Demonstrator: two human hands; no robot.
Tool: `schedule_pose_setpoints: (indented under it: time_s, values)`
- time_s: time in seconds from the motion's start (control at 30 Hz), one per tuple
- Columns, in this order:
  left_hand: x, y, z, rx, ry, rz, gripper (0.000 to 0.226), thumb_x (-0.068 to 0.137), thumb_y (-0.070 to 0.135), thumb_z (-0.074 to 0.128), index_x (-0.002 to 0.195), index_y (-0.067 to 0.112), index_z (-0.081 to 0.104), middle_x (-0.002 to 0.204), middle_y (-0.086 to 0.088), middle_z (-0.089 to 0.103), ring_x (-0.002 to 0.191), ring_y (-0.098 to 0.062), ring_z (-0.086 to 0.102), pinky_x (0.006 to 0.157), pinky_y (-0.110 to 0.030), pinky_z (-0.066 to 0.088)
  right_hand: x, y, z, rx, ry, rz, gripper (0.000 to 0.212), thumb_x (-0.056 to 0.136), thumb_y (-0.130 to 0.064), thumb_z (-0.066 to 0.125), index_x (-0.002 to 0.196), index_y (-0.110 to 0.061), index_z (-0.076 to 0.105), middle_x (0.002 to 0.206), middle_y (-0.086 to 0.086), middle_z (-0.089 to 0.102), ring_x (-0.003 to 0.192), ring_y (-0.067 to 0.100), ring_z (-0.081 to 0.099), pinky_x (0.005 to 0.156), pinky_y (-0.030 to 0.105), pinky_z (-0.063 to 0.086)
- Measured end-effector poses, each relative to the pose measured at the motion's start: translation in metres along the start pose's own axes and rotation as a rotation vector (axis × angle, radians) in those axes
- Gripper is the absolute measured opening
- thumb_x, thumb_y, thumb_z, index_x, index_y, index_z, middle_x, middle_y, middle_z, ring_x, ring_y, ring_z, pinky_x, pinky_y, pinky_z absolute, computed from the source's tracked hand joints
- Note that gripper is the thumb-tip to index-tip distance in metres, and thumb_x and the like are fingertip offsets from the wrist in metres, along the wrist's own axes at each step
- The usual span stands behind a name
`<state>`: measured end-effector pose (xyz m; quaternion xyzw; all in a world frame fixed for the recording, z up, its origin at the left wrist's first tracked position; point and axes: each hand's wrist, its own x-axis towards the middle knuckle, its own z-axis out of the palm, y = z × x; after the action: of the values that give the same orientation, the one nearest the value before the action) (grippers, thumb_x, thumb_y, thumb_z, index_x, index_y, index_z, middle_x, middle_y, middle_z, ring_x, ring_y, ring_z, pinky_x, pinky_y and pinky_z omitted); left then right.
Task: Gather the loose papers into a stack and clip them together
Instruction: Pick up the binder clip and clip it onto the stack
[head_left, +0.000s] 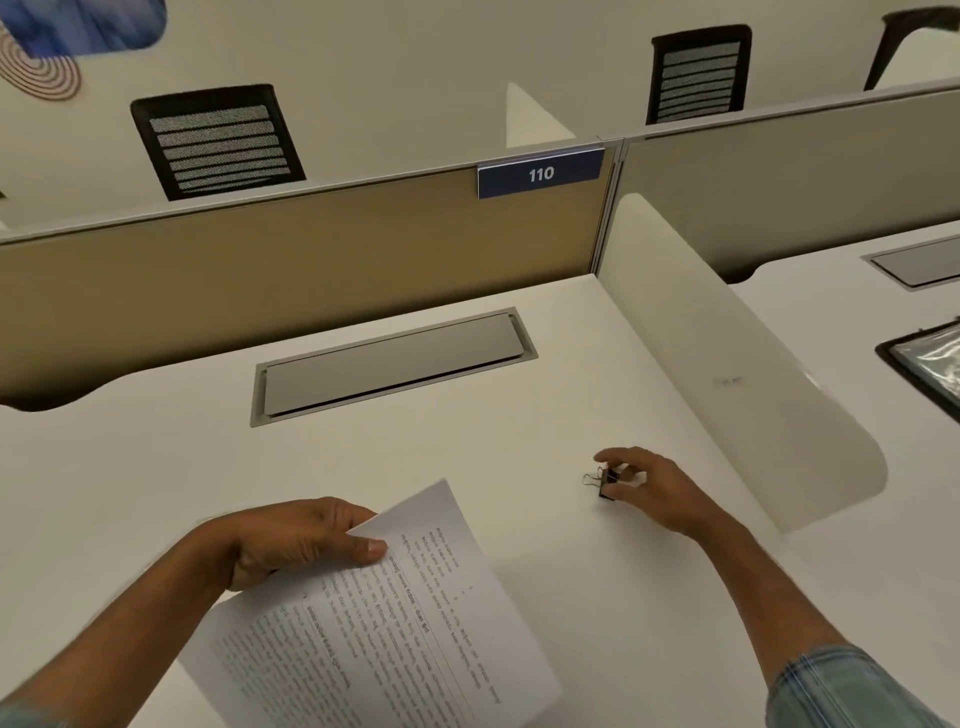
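A stack of printed white papers (374, 639) is held tilted above the white desk (156, 467), near its front. My left hand (296, 540) grips the stack's upper left edge, thumb on top. A small black binder clip (605, 480) with wire handles sits on the desk to the right of the papers. My right hand (649, 488) is at the clip, its thumb and fingers closing around the black body; the clip still looks to be resting on the desk.
A grey cable hatch (395, 364) is set into the desk behind the papers. A tan partition (311, 249) with a "110" sign stands at the back, a white curved divider (737, 395) on the right. A dark folder (930, 364) lies on the neighbouring desk.
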<state>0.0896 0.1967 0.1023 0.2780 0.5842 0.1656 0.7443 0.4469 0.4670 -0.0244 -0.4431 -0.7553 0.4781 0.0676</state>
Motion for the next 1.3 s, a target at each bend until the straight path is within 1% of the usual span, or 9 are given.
schedule_pose_setpoints:
  time_s: [0.1,0.23,0.33,0.47,0.6,0.8,0.9,1.13,1.3]
  values:
    - [0.0,-0.001,0.001,-0.001,0.001,0.003,0.027,0.096,0.036,0.075,0.115,0.018,0.077,0.122,-0.02,0.076,0.1,-0.033,0.078,0.088,-0.041,0.064,0.005,-0.004,0.004,-0.038,0.0,-0.034,0.029,0.092,-0.02,0.078,0.119,-0.03,0.074,0.111,-0.005,0.067,0.101,0.013,0.064,0.078,0.01,0.046]
    - [-0.001,-0.005,0.002,-0.01,0.011,0.0,0.026,0.096,0.036,0.075,0.115,0.018,0.077,0.121,-0.02,0.077,0.099,-0.032,0.078,0.088,-0.041,0.064,0.014,-0.01,0.011,-0.103,0.007,-0.056,0.009,0.091,-0.024,0.078,0.1,-0.025,0.079,0.1,-0.003,0.071,0.089,0.012,0.064,0.082,0.028,0.048]
    - [-0.003,-0.009,0.001,-0.013,0.021,-0.001,0.029,0.096,0.036,0.074,0.118,0.017,0.076,0.122,-0.02,0.076,0.099,-0.032,0.078,0.089,-0.041,0.064,0.014,-0.013,0.017,-0.09,-0.004,-0.024,0.001,0.09,-0.019,0.079,0.089,-0.018,0.078,0.098,-0.003,0.072,0.084,0.003,0.066,0.077,0.022,0.049]
    - [-0.008,-0.014,0.0,-0.011,0.034,0.017,0.028,0.096,0.037,0.074,0.118,0.018,0.076,0.122,-0.02,0.076,0.099,-0.032,0.078,0.089,-0.041,0.064,0.001,-0.027,0.035,0.099,0.003,0.022,0.005,0.091,-0.008,0.076,0.086,-0.007,0.077,0.094,0.008,0.079,0.077,0.012,0.073,0.078,0.03,0.058]
    - [-0.015,-0.019,0.001,-0.017,0.05,0.032,0.03,0.096,0.036,0.074,0.12,0.018,0.076,0.124,-0.02,0.076,0.101,-0.032,0.077,0.089,-0.041,0.063,-0.029,-0.066,0.06,0.328,0.072,-0.011,0.008,0.089,-0.013,0.08,0.082,-0.013,0.082,0.1,-0.004,0.082,0.092,0.01,0.077,0.08,0.021,0.051]
    - [-0.035,-0.025,0.012,0.01,0.158,0.062,0.022,0.095,0.038,0.074,0.109,0.022,0.079,0.117,-0.015,0.08,0.096,-0.028,0.079,0.083,-0.036,0.065,-0.1,-0.154,0.107,0.643,-0.016,-0.111,0.007,0.087,-0.016,0.082,0.08,-0.015,0.084,0.113,-0.007,0.08,0.097,0.011,0.078,0.088,0.028,0.06]
    - [-0.047,-0.033,0.021,0.02,0.238,0.101,0.023,0.097,0.036,0.071,0.112,0.019,0.078,0.113,-0.014,0.081,0.093,-0.027,0.079,0.08,-0.036,0.065,-0.126,-0.194,0.125,0.636,-0.05,-0.184,0.009,0.085,-0.017,0.082,0.078,-0.019,0.085,0.113,-0.01,0.08,0.091,0.016,0.079,0.079,0.02,0.061]
    - [-0.082,-0.059,0.04,0.037,0.352,0.261,0.066,0.078,0.061,0.079,0.12,0.011,0.07,0.11,-0.015,0.08,0.091,-0.031,0.077,0.086,-0.039,0.062,-0.154,-0.242,0.177,0.493,-0.055,-0.201,0.01,0.085,-0.013,0.083,0.076,-0.017,0.084,0.103,-0.011,0.08,0.1,0.008,0.075,0.089,0.028,0.061]
    - [-0.114,-0.08,0.035,0.029,0.379,0.326,0.063,0.084,0.059,0.076,0.123,0.01,0.067,0.105,-0.009,0.081,0.087,-0.027,0.077,0.079,-0.033,0.063,-0.165,-0.26,0.196,0.475,-0.017,-0.191,0.014,0.087,-0.014,0.082,0.074,-0.016,0.081,0.102,-0.008,0.08,0.095,0.014,0.077,0.088,0.032,0.062]
